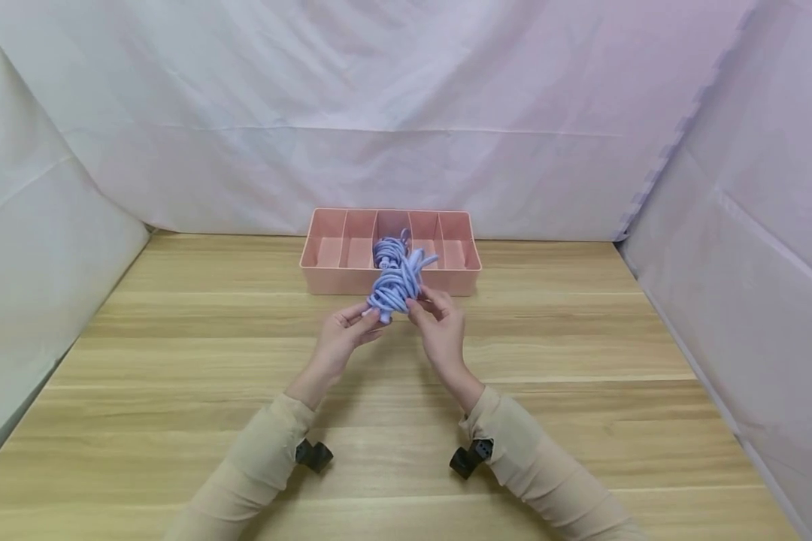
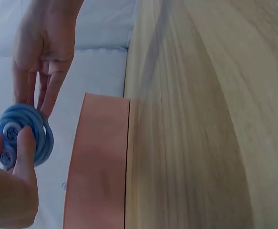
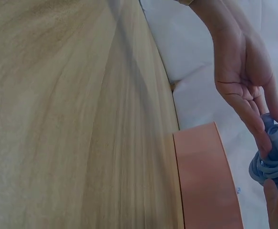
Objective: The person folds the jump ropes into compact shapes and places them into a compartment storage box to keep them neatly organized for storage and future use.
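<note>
A light blue jump rope, wound in a bundle round its handles, is held up in front of the box between both hands. The left hand pinches it at the near left, the thumb by the round handle ends. From the right side, the right hand holds the coils between thumb and fingers. A loose rope end sticks out to the far right. Behind it, a second blue bundle lies in the middle compartment of the pink box, partly hidden by the held one.
The pink box is split by dividers into several compartments and stands at the back of the wooden table. White cloth hangs behind it and along both sides. Each sleeve carries a black camera mount at the wrist.
</note>
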{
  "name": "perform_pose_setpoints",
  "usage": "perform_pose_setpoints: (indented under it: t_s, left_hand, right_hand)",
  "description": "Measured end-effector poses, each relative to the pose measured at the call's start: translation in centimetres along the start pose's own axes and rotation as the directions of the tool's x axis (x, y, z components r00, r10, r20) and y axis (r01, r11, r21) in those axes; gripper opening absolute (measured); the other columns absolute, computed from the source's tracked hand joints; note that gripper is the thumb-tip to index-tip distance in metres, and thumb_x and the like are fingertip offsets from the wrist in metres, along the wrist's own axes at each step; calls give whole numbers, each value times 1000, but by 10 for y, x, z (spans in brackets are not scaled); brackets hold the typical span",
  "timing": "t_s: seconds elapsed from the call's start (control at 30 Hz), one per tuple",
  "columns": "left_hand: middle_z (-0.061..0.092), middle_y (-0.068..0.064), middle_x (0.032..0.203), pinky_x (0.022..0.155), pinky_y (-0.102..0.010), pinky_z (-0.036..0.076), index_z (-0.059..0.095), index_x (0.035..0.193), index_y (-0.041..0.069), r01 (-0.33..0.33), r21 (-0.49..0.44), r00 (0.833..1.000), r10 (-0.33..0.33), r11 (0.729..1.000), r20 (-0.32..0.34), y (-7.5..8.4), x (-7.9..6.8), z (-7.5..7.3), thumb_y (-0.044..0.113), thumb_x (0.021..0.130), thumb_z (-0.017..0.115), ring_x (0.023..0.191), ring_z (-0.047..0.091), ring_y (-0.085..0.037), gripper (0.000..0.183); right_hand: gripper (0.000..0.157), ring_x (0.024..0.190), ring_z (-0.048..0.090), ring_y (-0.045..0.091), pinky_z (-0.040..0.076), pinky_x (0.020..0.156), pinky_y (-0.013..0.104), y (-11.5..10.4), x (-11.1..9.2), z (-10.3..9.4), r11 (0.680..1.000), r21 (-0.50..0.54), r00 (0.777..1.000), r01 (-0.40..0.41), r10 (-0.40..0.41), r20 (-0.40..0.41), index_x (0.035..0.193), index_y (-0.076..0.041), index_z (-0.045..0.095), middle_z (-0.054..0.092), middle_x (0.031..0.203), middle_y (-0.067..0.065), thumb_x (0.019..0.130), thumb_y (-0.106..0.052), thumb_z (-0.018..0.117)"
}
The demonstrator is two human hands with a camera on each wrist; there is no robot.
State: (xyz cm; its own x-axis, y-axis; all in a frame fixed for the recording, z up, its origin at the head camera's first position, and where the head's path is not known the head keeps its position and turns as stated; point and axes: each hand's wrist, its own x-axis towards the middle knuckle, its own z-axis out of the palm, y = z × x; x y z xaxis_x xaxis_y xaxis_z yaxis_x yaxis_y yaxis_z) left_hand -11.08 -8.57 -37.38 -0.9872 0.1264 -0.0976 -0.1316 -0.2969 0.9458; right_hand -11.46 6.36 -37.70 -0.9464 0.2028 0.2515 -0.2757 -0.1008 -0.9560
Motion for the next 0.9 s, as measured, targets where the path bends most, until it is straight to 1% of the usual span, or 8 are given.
perform_pose_setpoints:
  t_s: [0.13,0.3,0.4,0.43,0.53,0.7,0.8,0.9]
  left_hand:
    - [66,6,77,70,-21,54,48,114,-14,-20,-18,997,18,1000,-78,2,6,10,-5,87,54,70,65,-4,29]
    - [65,4,75,68,-24,55,50,96,-3,-53,-66,989,44,996,-141,6,19,26,-12,82,57,66,64,-6,18]
    - [66,-2,77,69,-28,56,53,92,-4,-104,-72,982,91,992,-167,7,29,36,-13,79,59,66,64,-8,17]
    - [67,-5,78,69,-28,56,55,91,-4,-137,-91,981,122,986,-150,-1,40,33,-11,77,63,68,65,-9,17]
    - [67,-18,87,74,-34,55,57,95,-9,-157,-75,977,144,985,-160,-1,53,41,-9,75,67,71,65,-12,22]
    - [64,-26,101,74,-27,54,59,103,-10,-99,95,969,117,991,-215,6,66,57,-2,75,70,73,62,-8,31]
    - [65,-23,102,68,-18,52,62,104,-8,-98,199,965,143,975,-222,7,76,61,3,75,72,78,62,-10,32]
    - [65,-22,102,73,-22,53,62,104,-8,-122,295,967,180,948,-178,6,83,64,4,78,70,85,64,-19,30]
  right_hand:
    - [45,93,60,19,54,79,33,-1,2,-1,995,-96,1000,13,-11,21,123,5,52,52,109,18,81,-1,65]
    - [64,97,60,33,46,92,38,-5,15,-4,967,-229,993,109,-99,56,131,5,43,49,114,20,74,-4,73]
    - [57,96,60,33,48,90,36,-6,26,-7,964,-231,991,129,-117,65,127,3,49,54,112,23,75,-4,72]
    - [53,95,61,33,49,88,35,-5,30,-9,965,-230,991,127,-115,63,125,3,51,56,110,24,76,-4,71]
    - [44,93,62,31,52,82,29,-3,44,-15,969,-234,997,77,-67,47,119,2,57,62,107,23,78,-7,70]
    - [40,93,62,27,51,72,15,-1,69,-25,955,-295,999,-25,38,38,116,2,60,62,109,21,80,-12,69]
    - [40,96,62,29,50,69,13,1,86,-31,951,-306,993,-43,74,91,118,5,57,61,113,22,82,-11,67]
    - [45,105,58,32,52,76,20,4,103,-38,956,-289,980,-48,100,169,125,4,51,57,120,22,85,-10,64]
